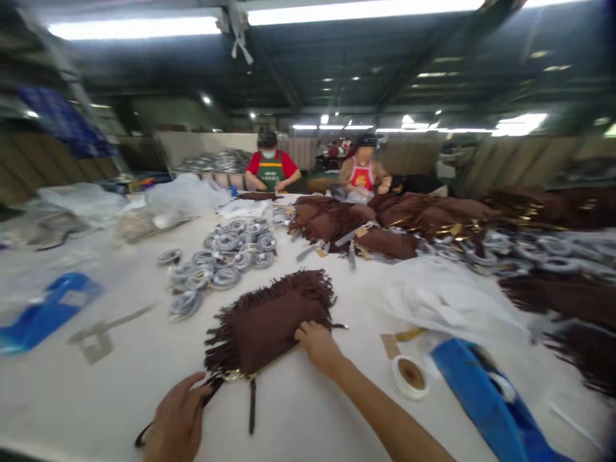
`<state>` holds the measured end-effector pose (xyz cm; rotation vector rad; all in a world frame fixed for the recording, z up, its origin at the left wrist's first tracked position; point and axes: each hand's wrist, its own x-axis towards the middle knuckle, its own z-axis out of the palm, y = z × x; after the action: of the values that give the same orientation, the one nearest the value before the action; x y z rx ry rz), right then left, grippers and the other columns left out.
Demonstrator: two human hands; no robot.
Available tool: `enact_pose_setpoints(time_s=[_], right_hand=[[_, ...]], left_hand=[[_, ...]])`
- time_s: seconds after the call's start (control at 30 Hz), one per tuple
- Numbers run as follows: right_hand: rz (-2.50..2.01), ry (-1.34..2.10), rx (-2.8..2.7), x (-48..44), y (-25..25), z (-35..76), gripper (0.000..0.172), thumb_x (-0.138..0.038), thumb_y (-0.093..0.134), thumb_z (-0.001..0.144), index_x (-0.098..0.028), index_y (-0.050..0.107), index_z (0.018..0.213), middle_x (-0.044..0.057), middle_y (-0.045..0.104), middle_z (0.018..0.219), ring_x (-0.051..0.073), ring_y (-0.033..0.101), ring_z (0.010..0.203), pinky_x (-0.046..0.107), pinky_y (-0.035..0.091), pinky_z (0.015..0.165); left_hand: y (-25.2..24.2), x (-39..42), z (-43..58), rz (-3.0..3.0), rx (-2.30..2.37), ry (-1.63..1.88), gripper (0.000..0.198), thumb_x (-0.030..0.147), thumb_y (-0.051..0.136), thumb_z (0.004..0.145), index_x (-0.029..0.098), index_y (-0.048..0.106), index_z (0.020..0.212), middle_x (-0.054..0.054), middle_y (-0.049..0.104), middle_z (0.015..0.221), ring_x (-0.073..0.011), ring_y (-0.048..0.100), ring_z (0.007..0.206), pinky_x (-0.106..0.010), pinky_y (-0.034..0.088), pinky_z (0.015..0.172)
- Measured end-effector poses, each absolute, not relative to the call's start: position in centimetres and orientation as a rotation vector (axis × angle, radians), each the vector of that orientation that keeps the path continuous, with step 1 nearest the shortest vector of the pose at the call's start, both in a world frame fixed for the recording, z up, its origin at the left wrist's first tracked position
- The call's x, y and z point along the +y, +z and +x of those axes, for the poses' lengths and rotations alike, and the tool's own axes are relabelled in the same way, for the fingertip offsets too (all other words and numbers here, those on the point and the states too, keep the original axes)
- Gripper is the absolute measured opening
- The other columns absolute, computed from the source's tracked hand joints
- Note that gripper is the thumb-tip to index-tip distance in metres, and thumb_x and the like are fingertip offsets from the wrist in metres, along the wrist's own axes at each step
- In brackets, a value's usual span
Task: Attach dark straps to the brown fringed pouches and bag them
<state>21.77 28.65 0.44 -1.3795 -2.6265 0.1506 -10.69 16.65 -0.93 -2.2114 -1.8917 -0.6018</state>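
Brown bag touches hands; apron lettering is blurred.

No words or numbers can be read. Pale lettering runs across the front of the green apron, too small and blurred to make out; the red apron near it bears a yellow print, whose shape is likewise too blurred to tell.

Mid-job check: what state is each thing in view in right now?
Brown fringed bag: lying flat, fringe splayed
Left hand: closed around dark strap
Right hand: touching the bag, grip unclear
Grey coils: wound, piled together
Other brown bags: heaped
White roll: lying flat
Pale sheeting: crumpled
Overhead lights: lit
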Motion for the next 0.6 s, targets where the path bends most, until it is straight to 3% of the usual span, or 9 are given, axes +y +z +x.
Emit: enact_pose_setpoints(time_s=[0.17,0.37,0.47,0.6], right_hand=[[-1.368,0.153,-2.629,28.4,0.3,21.6,0.026,-0.008,0.040,0.089,-0.021,0.061,0.099,0.006,0.059,0.097,0.020,0.052,0.091,0.030,0.039,0.074],[-1.392,0.163,-2.611,28.7,0.7,21.6,0.026,-0.007,0.039,0.089,-0.020,0.061,0.096,0.006,0.060,0.094,0.020,0.051,0.089,0.029,0.037,0.072],[-1.385,0.189,-2.575,28.2,1.5,21.8,0.026,-0.006,0.039,0.089,-0.019,0.060,0.099,0.006,0.061,0.095,0.020,0.051,0.090,0.029,0.038,0.076],[-1.294,0.241,-2.527,24.8,2.3,23.2,0.031,-0.004,0.041,0.088,-0.020,0.057,0.109,0.005,0.060,0.106,0.018,0.050,0.100,0.028,0.037,0.088]], left_hand=[[0.5,18.3,-5.9,-2.332,-1.873,-0.401,0.027,0.023,0.043,0.093,0.015,0.056,0.115,-0.011,0.059,0.114,-0.0269,0.050,0.111,-0.043,0.041,0.095],[1.5,20.0,-1.5,-2.377,-1.922,-0.128,0.010,0.019,0.052,0.088,0.016,0.061,0.089,-0.009,0.062,0.088,-0.0290,0.054,0.088,-0.045,0.041,0.081],[1.7,19.4,-2.1,-2.395,-1.976,-0.215,0.014,0.022,0.048,0.091,0.015,0.060,0.092,-0.009,0.063,0.089,-0.0276,0.056,0.087,-0.042,0.042,0.081],[0.7,16.4,-3.8,-2.399,-2.026,-0.595,0.022,0.026,0.039,0.096,0.017,0.055,0.107,-0.008,0.064,0.100,-0.0233,0.059,0.094,-0.037,0.046,0.085]])
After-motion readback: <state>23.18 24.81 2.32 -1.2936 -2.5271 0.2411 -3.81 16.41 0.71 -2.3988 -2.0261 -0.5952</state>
